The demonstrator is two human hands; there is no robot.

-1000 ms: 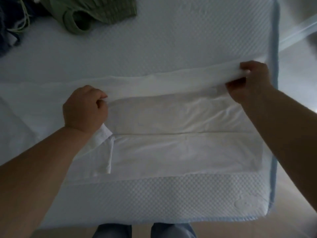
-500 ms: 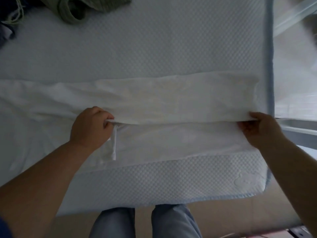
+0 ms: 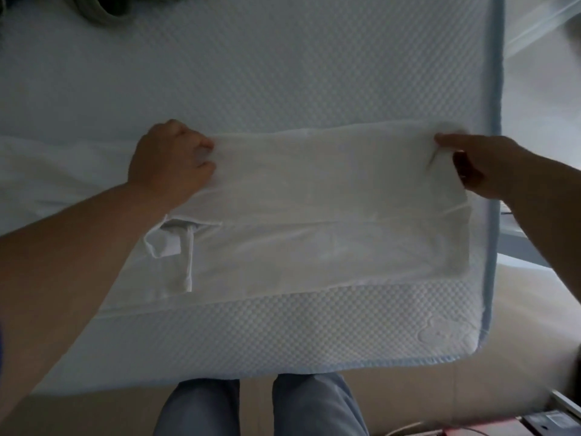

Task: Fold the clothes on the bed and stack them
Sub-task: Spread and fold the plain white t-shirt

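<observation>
A white garment point(image 3: 330, 190) lies across the near part of the bed point(image 3: 283, 73), folded into a long band, with more of it trailing off to the left. My left hand point(image 3: 171, 160) grips its upper fold at the left. My right hand point(image 3: 484, 165) pinches the upper fold at the right end, close to the bed's side edge. The fold between my hands is lifted a little and stretched flat. A white drawstring point(image 3: 187, 259) hangs from the lower layer below my left hand.
A green garment point(image 3: 100, 11) lies bunched at the far left of the bed. The mattress has a blue edge point(image 3: 495, 121) on the right and near sides. My legs in jeans point(image 3: 261, 407) stand at the near edge. Floor and a cable show at lower right.
Both hands drew the far fold toward me over the lower layer, then regripped the folded band higher up. The view has shifted, so the green garment sits nearer the top edge.
</observation>
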